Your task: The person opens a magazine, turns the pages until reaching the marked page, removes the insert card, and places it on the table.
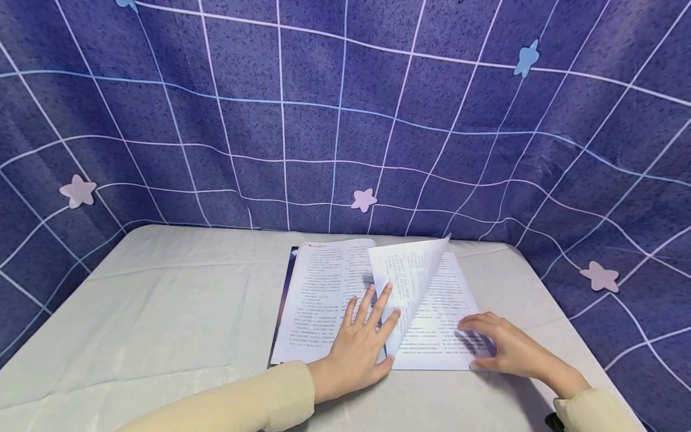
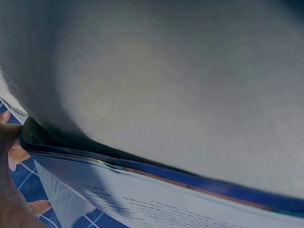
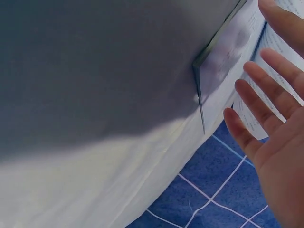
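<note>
An open book (image 1: 318, 294) with printed text lies on the pale-covered surface, its dark cover edge showing at the left. One page (image 1: 412, 267) stands lifted and curls up from the middle of the book. My left hand (image 1: 357, 351) rests with spread fingers near the spine, its fingertips against the lower part of that page. Over the lower right corner of the book is my right hand (image 1: 507, 348), fingers loosely bent and thumb apart. In the right wrist view, nothing is between the fingers of the right hand (image 3: 280, 118). The left wrist view shows the book's lower edge (image 2: 156, 178) close up.
The pale cloth-covered surface (image 1: 162, 312) extends around the book. Behind it and at both sides hangs a blue curtain (image 1: 302, 132) with a line grid and star shapes. A dark object (image 1: 554, 422) sits at the right sleeve's cuff.
</note>
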Tool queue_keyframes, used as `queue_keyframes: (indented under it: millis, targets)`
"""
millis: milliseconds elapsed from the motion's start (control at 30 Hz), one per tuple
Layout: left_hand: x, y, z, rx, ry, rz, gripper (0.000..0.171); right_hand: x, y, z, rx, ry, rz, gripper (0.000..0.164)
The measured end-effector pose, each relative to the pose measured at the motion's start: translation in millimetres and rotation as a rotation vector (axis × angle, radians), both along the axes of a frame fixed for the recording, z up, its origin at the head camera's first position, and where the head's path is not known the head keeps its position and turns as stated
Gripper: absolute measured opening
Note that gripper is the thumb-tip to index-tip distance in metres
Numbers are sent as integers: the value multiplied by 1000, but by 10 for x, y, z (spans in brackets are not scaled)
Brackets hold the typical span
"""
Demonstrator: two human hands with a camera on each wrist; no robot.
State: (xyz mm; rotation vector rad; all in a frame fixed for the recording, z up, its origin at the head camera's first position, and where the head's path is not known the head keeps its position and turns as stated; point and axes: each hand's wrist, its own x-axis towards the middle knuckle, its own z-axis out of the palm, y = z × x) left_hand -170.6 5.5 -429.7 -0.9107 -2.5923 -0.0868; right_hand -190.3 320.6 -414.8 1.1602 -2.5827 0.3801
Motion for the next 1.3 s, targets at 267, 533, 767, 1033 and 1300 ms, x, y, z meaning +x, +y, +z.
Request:
queue_keyframes:
  millis: [267,533,767,1033,1300]
  targets:
    - [6,-4,2,-25,-29,-9,71,34,-1,-12,33,-11,-24,63]
    - [16,-13,6,-40,-54,-15,66,56,5,-25,53,-18,-33,64]
    - [32,-34,12,-56,-67,-5,64,76,-2,-15,73,-38,-45,63]
    - [32,-56,1,-67,-119,17,64,65,15,7,59,-17,-17,61]
    - [30,-67,4,-53,-157,33,63,41,43,45,21,-24,25,53]
